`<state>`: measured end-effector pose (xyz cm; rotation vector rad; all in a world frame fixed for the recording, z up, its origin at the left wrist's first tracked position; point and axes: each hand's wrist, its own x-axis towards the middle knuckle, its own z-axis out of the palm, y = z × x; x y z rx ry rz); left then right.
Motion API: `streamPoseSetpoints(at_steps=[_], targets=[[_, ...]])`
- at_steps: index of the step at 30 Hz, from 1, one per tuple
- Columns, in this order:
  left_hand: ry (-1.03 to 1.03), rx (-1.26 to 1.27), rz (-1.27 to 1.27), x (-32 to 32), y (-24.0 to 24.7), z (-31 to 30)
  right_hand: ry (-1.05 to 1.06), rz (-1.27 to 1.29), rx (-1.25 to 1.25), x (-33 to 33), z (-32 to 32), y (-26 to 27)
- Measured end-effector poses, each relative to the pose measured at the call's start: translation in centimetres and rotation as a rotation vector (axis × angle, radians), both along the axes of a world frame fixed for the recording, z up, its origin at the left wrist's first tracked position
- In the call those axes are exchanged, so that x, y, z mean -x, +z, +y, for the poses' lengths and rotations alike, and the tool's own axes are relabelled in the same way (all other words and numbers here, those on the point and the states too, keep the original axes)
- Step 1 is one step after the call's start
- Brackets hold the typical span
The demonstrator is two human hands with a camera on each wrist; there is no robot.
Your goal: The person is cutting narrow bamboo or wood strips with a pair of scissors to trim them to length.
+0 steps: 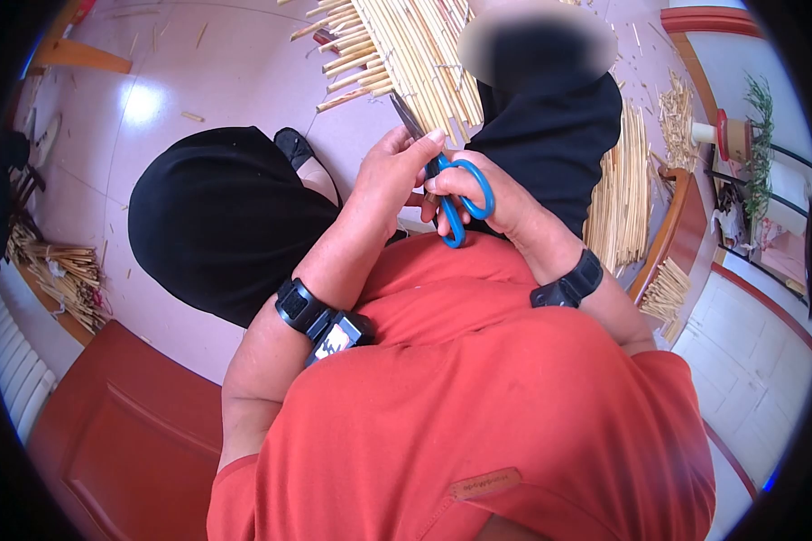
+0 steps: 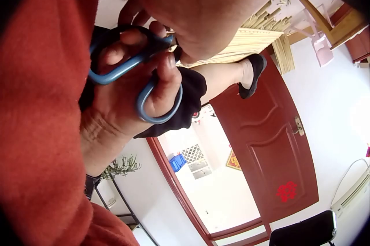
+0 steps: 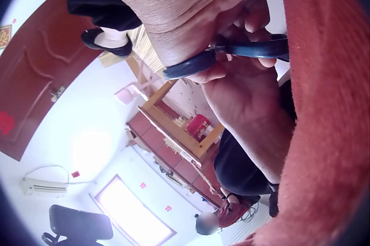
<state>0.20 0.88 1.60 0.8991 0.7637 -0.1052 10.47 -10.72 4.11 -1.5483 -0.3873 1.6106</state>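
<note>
In the head view a pair of scissors [image 1: 465, 171] with blue handle loops is between both hands, its dark blades pointing away. My right hand [image 1: 492, 194] holds it by the loops, thumb through one of them; the left wrist view shows the blue loops [image 2: 118, 71] around its fingers. My left hand [image 1: 388, 176] grips it around the blades, thumb lying across them. The blade tip overlaps the near end of a mat of straw-coloured stalks [image 1: 429, 63], tied across with thin string. The left fingertips are partly hidden behind the scissors.
More stalks lie in a stack [image 1: 621, 194] to the right and in a bundle [image 1: 68, 279] at the left. Cut bits [image 1: 194, 116] are scattered on the pale tiled floor [image 1: 176, 68]. A wooden leg [image 1: 86, 56] stands at the upper left; a red-brown panel [image 1: 140, 419] is near left.
</note>
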Motion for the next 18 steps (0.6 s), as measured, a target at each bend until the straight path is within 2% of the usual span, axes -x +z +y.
streamPoseSetpoints(at_steps=[12, 18], targets=[[0.039, 0.004, -0.030, -0.06, -0.07, -0.14, -0.008, 0.015, 0.005, 0.22, -0.10, 0.10], [-0.059, 0.034, 0.000, 0.00, -0.18, 0.52, 0.011, -0.030, -0.017, 0.05, 0.40, -0.33]])
